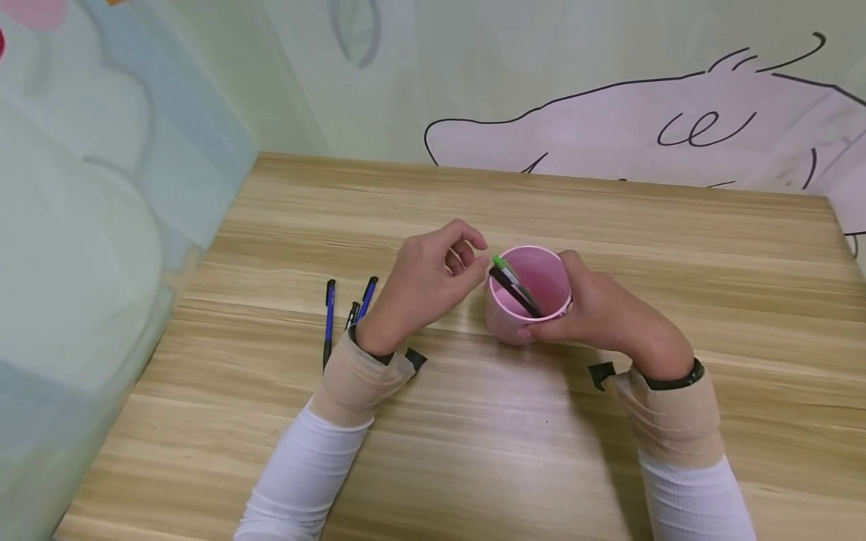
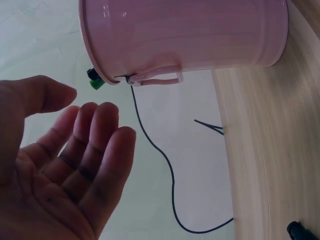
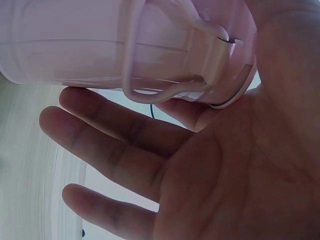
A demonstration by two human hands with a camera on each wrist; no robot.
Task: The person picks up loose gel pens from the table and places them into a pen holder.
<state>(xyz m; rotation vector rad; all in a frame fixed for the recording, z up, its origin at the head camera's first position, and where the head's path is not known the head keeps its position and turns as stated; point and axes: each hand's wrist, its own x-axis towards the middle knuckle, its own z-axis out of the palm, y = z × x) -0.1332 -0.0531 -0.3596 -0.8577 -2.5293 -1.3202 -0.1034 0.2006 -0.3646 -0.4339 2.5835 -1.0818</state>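
Note:
A pink pail (image 1: 502, 324) with small side handles stands on the wooden table, seen close up in both wrist views. My right hand (image 1: 602, 308) grips its right side near the rim, the thumb at the front; in the right wrist view some fingers extend below a handle. Inside the pail lean a black pen (image 1: 512, 291) and a pen with a green end (image 1: 499, 262). Just left of the rim is my left hand (image 1: 436, 274), fingers loosely bent, holding nothing. In the left wrist view a gap separates its fingertips from the pail.
Left of my left wrist lie two blue pens (image 1: 330, 304) and a dark-topped pen (image 1: 352, 312), partly hidden by the forearm. A wall (image 1: 379, 98) with line drawings rises behind the table (image 1: 473, 466), and another stands at the left.

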